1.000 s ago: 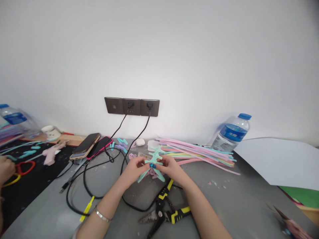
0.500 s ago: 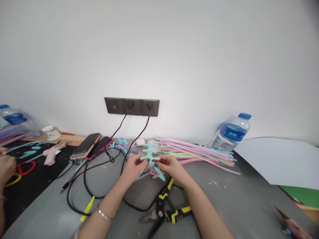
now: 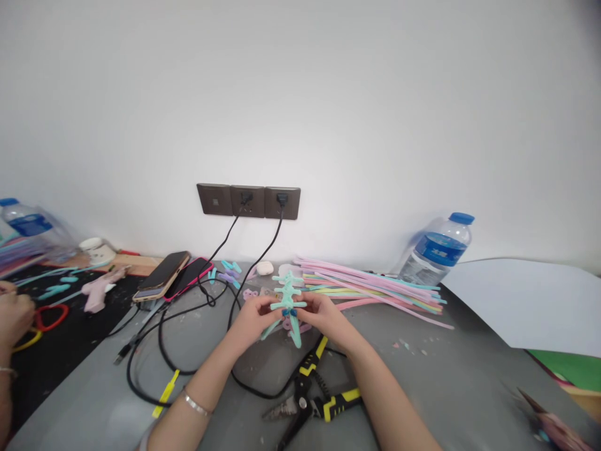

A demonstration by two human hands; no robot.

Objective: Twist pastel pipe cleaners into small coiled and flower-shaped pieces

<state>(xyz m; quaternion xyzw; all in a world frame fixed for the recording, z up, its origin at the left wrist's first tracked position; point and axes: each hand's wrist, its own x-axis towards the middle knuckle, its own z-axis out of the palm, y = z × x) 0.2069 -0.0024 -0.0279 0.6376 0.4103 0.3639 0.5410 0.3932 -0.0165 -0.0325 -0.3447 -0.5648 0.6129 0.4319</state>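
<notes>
Between my two hands is a mint-green pipe cleaner figure (image 3: 288, 292), a spine with several short crossbars and two longer ends hanging down. My left hand (image 3: 256, 318) pinches it from the left, and my right hand (image 3: 320, 315) pinches it from the right. The thumbs nearly meet at its lower part. Behind and below it lie pink curled pipe cleaner pieces (image 3: 304, 327), partly hidden by my fingers. Nearer to me, between my forearms, rest black and yellow wire pliers (image 3: 303, 401).
A bundle of pastel pipe cleaners (image 3: 366, 285) lies at the back, beside a water bottle (image 3: 439, 250). Black cables (image 3: 162, 326) loop at left near two phones (image 3: 162, 275). White paper (image 3: 530, 300) covers the right. Another person's hand (image 3: 16, 316) is at far left, near scissors (image 3: 49, 318).
The green figure has shifted slightly right and tilted, its hanging ends turning in my fingers. My thumbs have come closer together. The things on the table stay put.
</notes>
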